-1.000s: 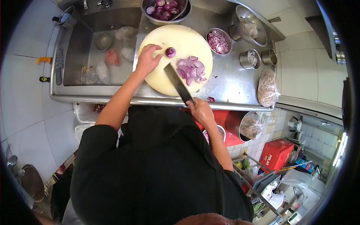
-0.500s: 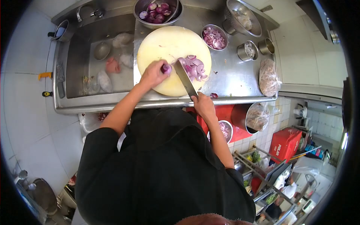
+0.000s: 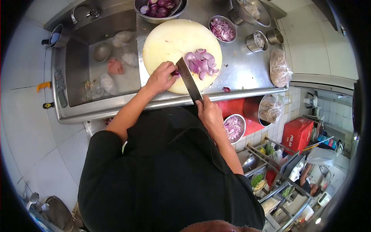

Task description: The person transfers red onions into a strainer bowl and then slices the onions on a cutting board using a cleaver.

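Observation:
My left hand [image 3: 162,77] grips a piece of red onion [image 3: 176,73] against the round, cream-coloured cutting board [image 3: 166,40]. Its fingers are curled and hide most of the onion. The broad blade of a kitchen knife [image 3: 189,82] stands just right of those fingertips. My right hand [image 3: 210,112] is closed around the knife's handle near the counter's front edge. On the far side of the blade lies a loose heap of sliced red onion [image 3: 201,63].
Behind the board stands a bowl of peeled red onions [image 3: 156,17]; a smaller bowl of slices [image 3: 223,29] is to the right. A sink [image 3: 83,58] lies left. Metal cups [image 3: 256,41] and a bagged item [image 3: 279,68] sit right. Another person [image 3: 309,185] is far off, lower right.
My left hand has turned from holding the onion up beside the blade to pressing it on the board near the blade. The knife stays in my right hand. The whole view has shifted slightly.

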Motion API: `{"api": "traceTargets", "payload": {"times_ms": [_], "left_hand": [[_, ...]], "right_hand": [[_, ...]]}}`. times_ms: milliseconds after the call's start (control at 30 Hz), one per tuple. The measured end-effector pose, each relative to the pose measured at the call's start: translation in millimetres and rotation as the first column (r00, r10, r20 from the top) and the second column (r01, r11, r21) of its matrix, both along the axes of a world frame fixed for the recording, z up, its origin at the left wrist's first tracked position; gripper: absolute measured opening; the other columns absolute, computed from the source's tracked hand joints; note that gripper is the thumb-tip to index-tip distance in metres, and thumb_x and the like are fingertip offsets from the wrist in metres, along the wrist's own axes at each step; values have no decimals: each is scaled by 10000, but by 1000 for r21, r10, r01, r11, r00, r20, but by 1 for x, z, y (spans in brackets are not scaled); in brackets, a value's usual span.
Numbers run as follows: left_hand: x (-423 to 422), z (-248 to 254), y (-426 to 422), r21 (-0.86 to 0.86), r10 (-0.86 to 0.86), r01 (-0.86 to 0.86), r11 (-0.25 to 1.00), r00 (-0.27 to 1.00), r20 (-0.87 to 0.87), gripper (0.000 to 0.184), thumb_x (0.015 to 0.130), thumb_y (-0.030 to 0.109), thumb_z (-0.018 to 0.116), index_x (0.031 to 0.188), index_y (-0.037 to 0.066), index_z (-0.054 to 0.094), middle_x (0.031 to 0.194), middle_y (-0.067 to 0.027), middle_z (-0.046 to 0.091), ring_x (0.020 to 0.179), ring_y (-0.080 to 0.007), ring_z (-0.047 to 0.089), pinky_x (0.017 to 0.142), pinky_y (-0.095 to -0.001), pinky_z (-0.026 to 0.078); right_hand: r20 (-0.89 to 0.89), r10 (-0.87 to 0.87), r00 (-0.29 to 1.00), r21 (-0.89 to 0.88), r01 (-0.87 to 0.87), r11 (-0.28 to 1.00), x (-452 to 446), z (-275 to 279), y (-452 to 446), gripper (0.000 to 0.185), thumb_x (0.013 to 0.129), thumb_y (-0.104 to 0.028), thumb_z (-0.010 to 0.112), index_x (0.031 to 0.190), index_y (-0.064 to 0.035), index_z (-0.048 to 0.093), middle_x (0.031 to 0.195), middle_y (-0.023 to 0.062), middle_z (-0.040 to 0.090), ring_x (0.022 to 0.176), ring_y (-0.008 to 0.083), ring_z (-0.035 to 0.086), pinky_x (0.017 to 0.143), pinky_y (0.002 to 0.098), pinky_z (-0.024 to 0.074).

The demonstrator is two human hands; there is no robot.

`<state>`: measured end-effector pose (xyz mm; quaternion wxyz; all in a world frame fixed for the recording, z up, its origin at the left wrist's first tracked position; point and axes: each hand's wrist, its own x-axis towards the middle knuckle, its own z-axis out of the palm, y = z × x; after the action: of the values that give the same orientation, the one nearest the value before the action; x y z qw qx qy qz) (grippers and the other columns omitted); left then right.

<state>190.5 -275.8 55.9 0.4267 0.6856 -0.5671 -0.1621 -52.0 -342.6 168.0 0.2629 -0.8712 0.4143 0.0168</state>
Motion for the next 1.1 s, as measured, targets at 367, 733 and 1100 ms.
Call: {"api": "traceTargets", "payload": {"times_ms": [367,733,1100], "left_hand": [[0,-9,-5,-15,15,-15,1000,999,-48,292,794,37,728,1065,-4,627,1063,-166,607,1021,-362,615,895,-413,510],[3,-5,-2,78,-129,118,990,981,142,330,735,105,764,1036,24,656,1021,-137,592,983,-348,597,884,-468,493],[17,-7,-3,-73,-320,321,944,947,34,175,730,-19,667,895,25,628,932,-122,563,915,-324,551,828,-406,487]], "right_hand": [[-147,8,989,20,-5,1000,36,-55,8,310,1018,-267,572,998,42,579,830,331,685,787,495,695,756,579,556],[-105,-78,991,55,84,995,21,-41,-27,351,1011,-313,579,1042,33,633,922,330,693,937,520,671,836,587,523],[-152,-3,988,-89,-10,996,26,-24,11,276,1018,-264,567,1026,6,620,804,280,704,761,469,710,693,563,571]]}}
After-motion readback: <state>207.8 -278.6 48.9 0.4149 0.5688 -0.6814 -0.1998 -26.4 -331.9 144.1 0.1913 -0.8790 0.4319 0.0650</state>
